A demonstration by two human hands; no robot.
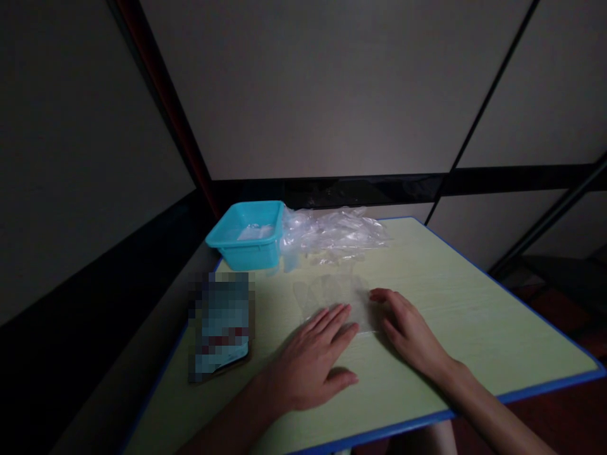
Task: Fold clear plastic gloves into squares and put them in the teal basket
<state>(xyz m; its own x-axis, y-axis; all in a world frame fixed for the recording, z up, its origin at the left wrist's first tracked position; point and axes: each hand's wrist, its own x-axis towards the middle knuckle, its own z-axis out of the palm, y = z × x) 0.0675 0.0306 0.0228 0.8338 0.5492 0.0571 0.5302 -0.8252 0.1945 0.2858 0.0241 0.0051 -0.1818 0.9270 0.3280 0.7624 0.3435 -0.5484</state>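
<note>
A thin, clear plastic bag [334,289] lies flat on the pale table, its outline faint. My left hand [315,363] rests palm down with fingers stretched out, the fingertips over the bag's near edge. At the bag's right side is my right hand [412,325], its fingers loosely curved and the thumb apart from them. Nothing shows between the fingers of that hand. Behind the flat bag lies a crumpled heap of clear plastic bags [336,232]. A turquoise plastic basket [251,256] stands left of the heap, with some clear and whitish plastic inside.
A pixelated flat object with a dark edge [222,332] lies on the table's left side. The yellowish table [455,297] has a blue rim. Cabinet panels [332,95] rise directly behind it, and another panel borders the left side.
</note>
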